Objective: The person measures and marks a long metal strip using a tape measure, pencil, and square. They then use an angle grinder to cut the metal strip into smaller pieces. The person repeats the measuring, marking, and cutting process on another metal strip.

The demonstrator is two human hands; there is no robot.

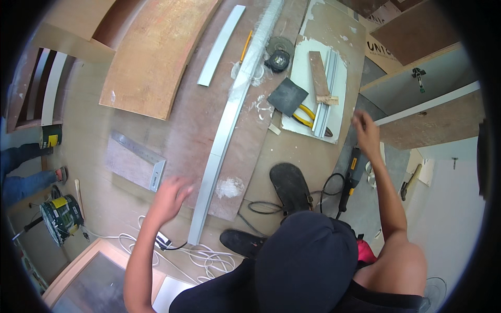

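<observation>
My left hand (171, 199) hovers, smeared by motion, with its fingers apart and nothing in them. It is between a try square (140, 151) with a metal blade, lying on a board offcut, and a long pale metal strip (215, 151). That strip runs up the brown board (182, 135), its far part wrapped in clear plastic. Off to the right, my right hand (367, 134) is raised with loosely bent fingers, and I see nothing in it. Below it on the floor lies a black and yellow corded power tool (353, 175). White powder (229, 188) is heaped beside the strip.
A white-smeared board (340, 112) carries a wooden block (317, 73), metal profiles, yellow-handled pliers (303, 116) and a dark square sheet (287, 97). A tape measure (277, 61) and pencil (246, 47) lie farther off. White cables (209, 258) tangle near me. Another person's legs (31, 182) show left.
</observation>
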